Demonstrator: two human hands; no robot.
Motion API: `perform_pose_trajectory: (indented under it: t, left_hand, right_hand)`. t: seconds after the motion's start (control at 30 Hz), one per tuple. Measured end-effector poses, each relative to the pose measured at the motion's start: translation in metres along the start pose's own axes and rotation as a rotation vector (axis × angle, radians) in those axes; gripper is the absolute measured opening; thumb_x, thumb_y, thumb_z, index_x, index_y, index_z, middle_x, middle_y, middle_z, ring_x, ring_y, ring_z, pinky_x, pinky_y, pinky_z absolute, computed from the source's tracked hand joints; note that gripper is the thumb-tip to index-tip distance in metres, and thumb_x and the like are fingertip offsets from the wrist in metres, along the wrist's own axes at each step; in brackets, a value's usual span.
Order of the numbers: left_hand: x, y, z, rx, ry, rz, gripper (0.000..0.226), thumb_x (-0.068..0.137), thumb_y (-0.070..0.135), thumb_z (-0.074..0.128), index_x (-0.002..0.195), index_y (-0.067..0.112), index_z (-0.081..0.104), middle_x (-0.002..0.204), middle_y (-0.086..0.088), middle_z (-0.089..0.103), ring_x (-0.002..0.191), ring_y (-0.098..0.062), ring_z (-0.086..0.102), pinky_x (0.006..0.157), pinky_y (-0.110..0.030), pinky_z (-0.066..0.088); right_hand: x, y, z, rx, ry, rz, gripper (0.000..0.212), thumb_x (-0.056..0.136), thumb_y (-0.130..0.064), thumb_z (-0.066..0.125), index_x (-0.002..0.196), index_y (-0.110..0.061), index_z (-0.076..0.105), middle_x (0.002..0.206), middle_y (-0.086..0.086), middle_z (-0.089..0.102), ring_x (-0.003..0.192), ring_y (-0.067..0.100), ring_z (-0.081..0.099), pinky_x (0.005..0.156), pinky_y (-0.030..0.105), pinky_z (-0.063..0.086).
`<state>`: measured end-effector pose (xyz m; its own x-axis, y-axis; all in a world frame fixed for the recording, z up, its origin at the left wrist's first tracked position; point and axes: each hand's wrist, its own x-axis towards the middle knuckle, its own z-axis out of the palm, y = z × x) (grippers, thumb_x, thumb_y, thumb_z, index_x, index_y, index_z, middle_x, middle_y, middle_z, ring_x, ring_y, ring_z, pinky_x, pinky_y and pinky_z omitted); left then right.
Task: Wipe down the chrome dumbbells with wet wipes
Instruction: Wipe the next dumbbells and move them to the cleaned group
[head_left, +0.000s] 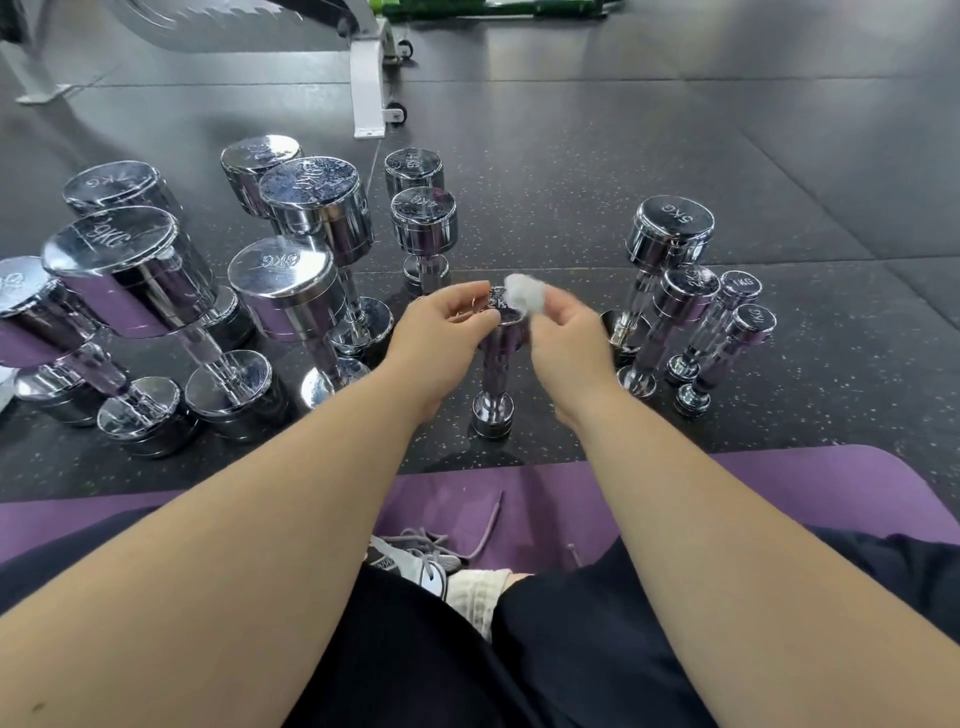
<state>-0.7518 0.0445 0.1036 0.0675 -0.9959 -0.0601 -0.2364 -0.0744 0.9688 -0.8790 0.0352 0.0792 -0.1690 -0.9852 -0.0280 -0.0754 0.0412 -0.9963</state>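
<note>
Chrome dumbbell (492, 374) stands upright, top half-hidden by the gripping left hand (441, 335); blurred right hand (569, 345) pinches a wipe (524, 293).

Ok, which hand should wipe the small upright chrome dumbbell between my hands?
Right: the right hand pinches the crumpled white wipe by the small chrome dumbbell, which the left hand grips.

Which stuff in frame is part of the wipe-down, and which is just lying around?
In the job:
- small dumbbell, upright in the middle
- left hand, holding its top
- wipe, wadded in the right hand
- dumbbells on the left and dumbbells on the right

Lying about:
- bench frame
- purple mat
- shoe
</note>
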Motion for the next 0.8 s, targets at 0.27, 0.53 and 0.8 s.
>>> perform_pose_trajectory:
  t: [0.27, 0.53, 0.8]
  left_hand:
    - [0.011, -0.010, -0.006, -0.115, -0.023, -0.074, 0.034, 0.088, 0.019, 0.072, 0.121, 0.025, 0.066, 0.115, 0.003, 0.070, 0.101, -0.013, 0.064, 0.102, -0.036, 0.049]
    - [0.013, -0.007, 0.004, -0.194, -0.083, -0.111, 0.021, 0.093, 0.018, 0.064, 0.110, 0.030, 0.065, 0.100, 0.009, 0.067, 0.090, -0.010, 0.061, 0.089, -0.030, 0.050]
    - [0.016, -0.002, 0.010, -0.296, -0.120, -0.208, 0.016, 0.091, 0.013, 0.062, 0.098, 0.028, 0.064, 0.100, -0.002, 0.067, 0.077, -0.013, 0.065, 0.082, -0.033, 0.058]
  right_hand:
    - [-0.037, 0.015, 0.011, -0.067, 0.187, -0.027, 0.027, 0.088, -0.038, 0.067, 0.085, -0.013, 0.075, 0.068, -0.001, 0.066, 0.059, 0.010, 0.056, 0.061, 0.026, 0.043]
    - [-0.033, 0.014, 0.023, 0.044, 0.295, 0.027, 0.015, 0.082, -0.034, 0.077, 0.077, -0.022, 0.068, 0.073, -0.006, 0.069, 0.067, 0.012, 0.062, 0.065, 0.031, 0.051]
    - [0.004, 0.001, 0.002, 0.294, 0.276, 0.106, 0.013, 0.091, -0.016, 0.066, 0.080, -0.022, 0.070, 0.062, -0.014, 0.063, 0.053, -0.003, 0.057, 0.055, 0.014, 0.045]
